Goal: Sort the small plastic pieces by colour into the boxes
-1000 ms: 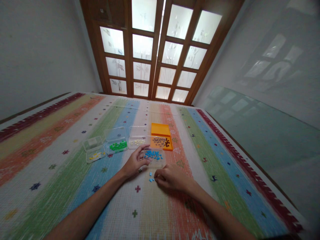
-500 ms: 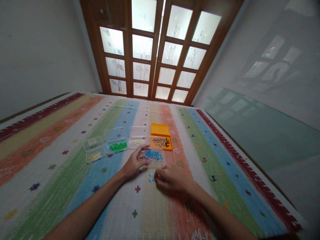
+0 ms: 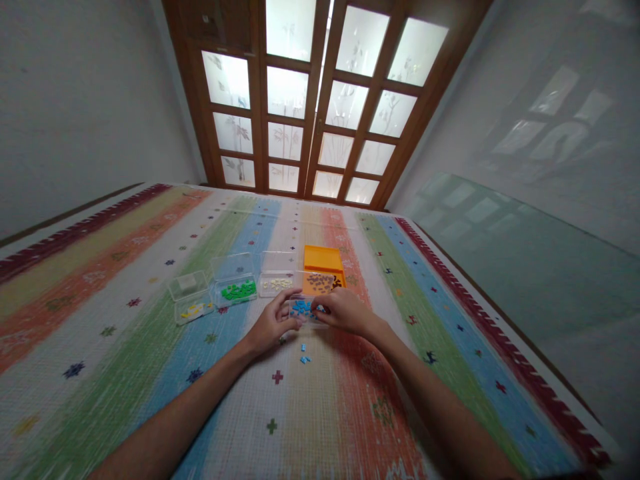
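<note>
My left hand [image 3: 273,325] grips the left side of a clear box that holds many small blue pieces [image 3: 301,307], its fingers and thumb around the corner. My right hand [image 3: 341,309] is over the right part of this box, fingertips pinched together among the blue pieces; whatever they hold is too small to make out. A few blue pieces [image 3: 305,359] lie on the tablecloth in front of the box, nearer to me.
Behind and left stand open clear boxes with green pieces [image 3: 239,291], yellow pieces [image 3: 195,311] and cream pieces [image 3: 278,284]. An open orange box [image 3: 323,257] with brown pieces stands behind the blue ones. A striped cloth [image 3: 240,413] covers the table.
My right hand has moved up and away from me, from beside the loose blue pieces to over the clear box. My left hand has stayed at the box.
</note>
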Motion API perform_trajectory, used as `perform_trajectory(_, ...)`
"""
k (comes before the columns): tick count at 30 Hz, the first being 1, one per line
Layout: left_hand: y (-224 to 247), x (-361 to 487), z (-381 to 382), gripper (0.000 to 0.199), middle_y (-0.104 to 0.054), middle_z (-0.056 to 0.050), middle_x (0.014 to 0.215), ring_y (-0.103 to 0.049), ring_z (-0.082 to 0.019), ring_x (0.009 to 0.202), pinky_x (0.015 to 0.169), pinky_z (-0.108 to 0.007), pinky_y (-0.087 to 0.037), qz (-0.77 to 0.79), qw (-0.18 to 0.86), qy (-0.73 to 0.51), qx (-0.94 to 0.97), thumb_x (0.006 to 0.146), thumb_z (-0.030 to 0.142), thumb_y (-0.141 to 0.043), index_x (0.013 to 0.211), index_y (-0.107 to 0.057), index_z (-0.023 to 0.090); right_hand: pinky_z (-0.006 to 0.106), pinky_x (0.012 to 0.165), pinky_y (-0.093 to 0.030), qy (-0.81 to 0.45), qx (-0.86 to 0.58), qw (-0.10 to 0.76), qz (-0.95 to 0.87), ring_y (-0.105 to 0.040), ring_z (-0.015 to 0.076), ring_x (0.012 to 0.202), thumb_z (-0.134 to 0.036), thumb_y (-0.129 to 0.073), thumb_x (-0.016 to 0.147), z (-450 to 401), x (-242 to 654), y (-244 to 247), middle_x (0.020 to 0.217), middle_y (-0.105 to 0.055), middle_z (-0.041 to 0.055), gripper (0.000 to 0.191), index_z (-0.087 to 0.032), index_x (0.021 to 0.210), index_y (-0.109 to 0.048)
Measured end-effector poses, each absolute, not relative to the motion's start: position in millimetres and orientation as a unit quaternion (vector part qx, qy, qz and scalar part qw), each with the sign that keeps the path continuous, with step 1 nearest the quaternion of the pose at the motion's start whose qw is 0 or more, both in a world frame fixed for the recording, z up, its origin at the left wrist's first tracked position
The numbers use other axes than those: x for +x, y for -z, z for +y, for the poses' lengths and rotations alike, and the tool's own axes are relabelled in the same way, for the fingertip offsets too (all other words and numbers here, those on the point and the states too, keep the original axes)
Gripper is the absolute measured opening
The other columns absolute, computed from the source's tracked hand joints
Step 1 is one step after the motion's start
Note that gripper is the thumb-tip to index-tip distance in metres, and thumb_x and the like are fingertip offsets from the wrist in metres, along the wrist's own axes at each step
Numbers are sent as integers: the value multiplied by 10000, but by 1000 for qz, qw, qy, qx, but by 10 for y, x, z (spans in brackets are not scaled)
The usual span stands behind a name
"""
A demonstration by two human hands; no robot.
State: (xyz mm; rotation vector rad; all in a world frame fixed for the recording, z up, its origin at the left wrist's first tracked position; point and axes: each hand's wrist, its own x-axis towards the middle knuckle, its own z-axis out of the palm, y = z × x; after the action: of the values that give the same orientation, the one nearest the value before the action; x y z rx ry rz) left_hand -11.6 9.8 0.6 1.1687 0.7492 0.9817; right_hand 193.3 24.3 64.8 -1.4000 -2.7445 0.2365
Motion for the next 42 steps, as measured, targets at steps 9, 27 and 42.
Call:
perform_trajectory(9,9,-113,108,666,-607,-90,1256,-660,-191,973,787,-281,-529,328,658,-437,518,642,131,-737,1271,-533,212,257,606,-288,-55,-440,10,-896,-622,174,685,-220,-618,884,241,1925,-662,773,-742,84,200,-210,994,-785)
perform_trajectory(27,-29,-112,88,666,-602,-91,1246,-683,-171,885,862,-332,-533,333,656,-435,520,650,146,-740,1276,-521,208,248,554,-280,-109,-320,-33,-940,-577,134,594,-132,-586,871,-250,1817,-686,699,-718,52,192,-182,914,-767)
perform_trajectory(42,-17,-128,91,668,-595,-93,1242,-658,-213,1012,871,-321,-528,307,655,-442,530,643,167,-763,1267,-527,201,244,584,-289,-84,-311,31,-946,-581,137,649,-197,-562,934,-213,1807,-795,763,-716,45,184,-189,1020,-724)
